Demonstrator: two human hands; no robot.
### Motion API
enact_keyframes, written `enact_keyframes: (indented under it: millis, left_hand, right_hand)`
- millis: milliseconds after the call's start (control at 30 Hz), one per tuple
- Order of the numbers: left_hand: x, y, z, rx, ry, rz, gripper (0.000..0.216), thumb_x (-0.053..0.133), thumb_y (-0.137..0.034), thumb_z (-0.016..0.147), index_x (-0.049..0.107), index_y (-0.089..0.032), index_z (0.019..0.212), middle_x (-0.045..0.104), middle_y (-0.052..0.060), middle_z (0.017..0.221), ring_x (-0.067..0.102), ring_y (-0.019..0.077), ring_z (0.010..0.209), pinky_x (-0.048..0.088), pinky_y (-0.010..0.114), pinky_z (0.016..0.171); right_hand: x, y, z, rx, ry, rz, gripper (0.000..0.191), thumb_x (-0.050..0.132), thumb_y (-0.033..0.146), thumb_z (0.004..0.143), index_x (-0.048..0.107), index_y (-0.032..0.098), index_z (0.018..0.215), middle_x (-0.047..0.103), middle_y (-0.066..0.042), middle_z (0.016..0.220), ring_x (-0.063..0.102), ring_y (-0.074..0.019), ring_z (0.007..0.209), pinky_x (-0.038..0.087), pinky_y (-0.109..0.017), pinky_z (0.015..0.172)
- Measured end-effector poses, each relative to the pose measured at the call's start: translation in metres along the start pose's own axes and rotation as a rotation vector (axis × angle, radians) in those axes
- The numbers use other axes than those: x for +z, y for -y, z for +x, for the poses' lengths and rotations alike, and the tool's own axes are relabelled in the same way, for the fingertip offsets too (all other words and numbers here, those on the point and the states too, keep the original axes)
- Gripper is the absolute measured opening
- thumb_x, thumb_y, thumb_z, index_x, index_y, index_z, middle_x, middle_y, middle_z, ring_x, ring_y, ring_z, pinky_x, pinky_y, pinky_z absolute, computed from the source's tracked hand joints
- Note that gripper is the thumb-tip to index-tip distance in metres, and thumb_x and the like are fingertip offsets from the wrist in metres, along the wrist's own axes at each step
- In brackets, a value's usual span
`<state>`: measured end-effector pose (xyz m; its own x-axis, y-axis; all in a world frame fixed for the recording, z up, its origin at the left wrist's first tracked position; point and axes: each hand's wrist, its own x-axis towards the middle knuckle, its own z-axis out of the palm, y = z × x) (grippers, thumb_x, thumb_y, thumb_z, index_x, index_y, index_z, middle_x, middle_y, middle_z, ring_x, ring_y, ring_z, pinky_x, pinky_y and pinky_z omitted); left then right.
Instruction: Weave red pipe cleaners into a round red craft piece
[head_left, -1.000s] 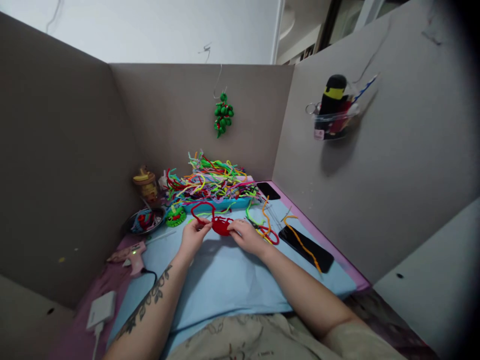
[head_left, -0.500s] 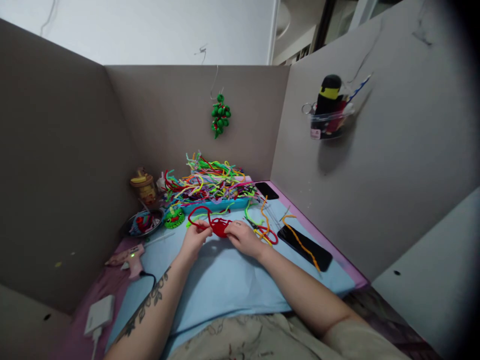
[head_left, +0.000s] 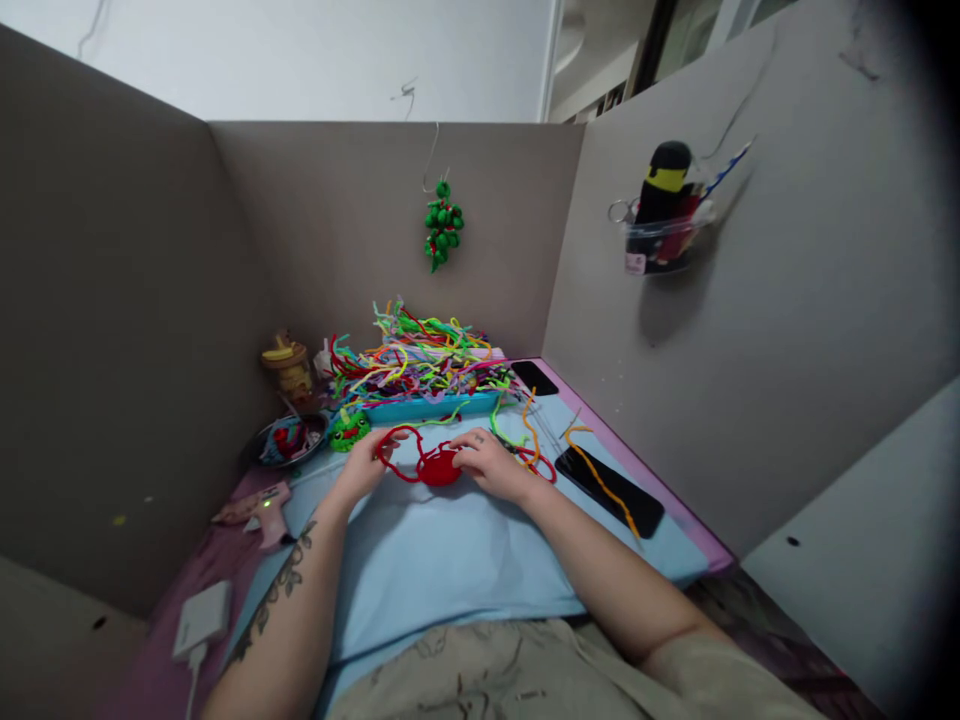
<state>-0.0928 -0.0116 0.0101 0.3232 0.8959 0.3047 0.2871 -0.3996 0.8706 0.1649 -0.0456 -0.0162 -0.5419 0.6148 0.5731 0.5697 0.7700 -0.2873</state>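
Note:
A red coiled piece made of pipe cleaner point(head_left: 440, 469) is between my hands, low over the light blue cloth. My right hand point(head_left: 489, 464) grips it at its right side, thumb below and fingers on top. From the piece a loose red pipe cleaner point(head_left: 406, 430) loops up and leftward. My left hand point(head_left: 363, 466) has its fingers closed around the far side of that loop; the fingertips are partly hidden. Just beyond my left hand lies a green pipe-cleaner figure with a face point(head_left: 348, 431).
A blue tray point(head_left: 435, 406) piled with colourful pipe cleaners stands at the back. Left are a pink glue gun point(head_left: 264, 513), a dark bowl point(head_left: 294, 440) and a white power adapter point(head_left: 202, 620). Right lies a black phone-like slab point(head_left: 609, 492) under an orange pipe cleaner point(head_left: 600, 480).
My left hand has moved left, away from the red coiled piece, drawing the loop with it. The red piece sits slightly lower, and my right hand stays on it.

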Motion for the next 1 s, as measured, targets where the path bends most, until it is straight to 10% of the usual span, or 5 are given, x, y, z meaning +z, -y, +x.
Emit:
enact_keyframes:
  millis: [300,1000]
  left_hand:
    - [0.036,-0.013,-0.008,-0.046,0.385,-0.02,0.025,0.067,-0.035,0.07,0.074,-0.019,0.087,0.072,0.006,0.084,0.063,0.0198,0.075,0.046,0.026,0.068]
    - [0.056,0.004,-0.004,-0.343,0.252,-0.299,0.034,0.074,-0.043,0.054,0.057,-0.015,0.061,0.057,-0.001,0.053,0.049,0.0095,0.049,0.037,0.021,0.051]
  right_hand:
    - [-0.001,0.008,0.0,-0.027,0.136,0.18,0.033,0.045,-0.002,0.078,0.063,0.02,0.095,0.062,-0.006,0.11,0.059,-0.0159,0.099,0.046,-0.029,0.085]
    - [-0.001,0.016,0.003,-0.006,0.116,0.187,0.015,0.048,0.01,0.085,0.059,0.019,0.089,0.06,-0.005,0.087,0.056,-0.0161,0.083,0.046,-0.028,0.077]
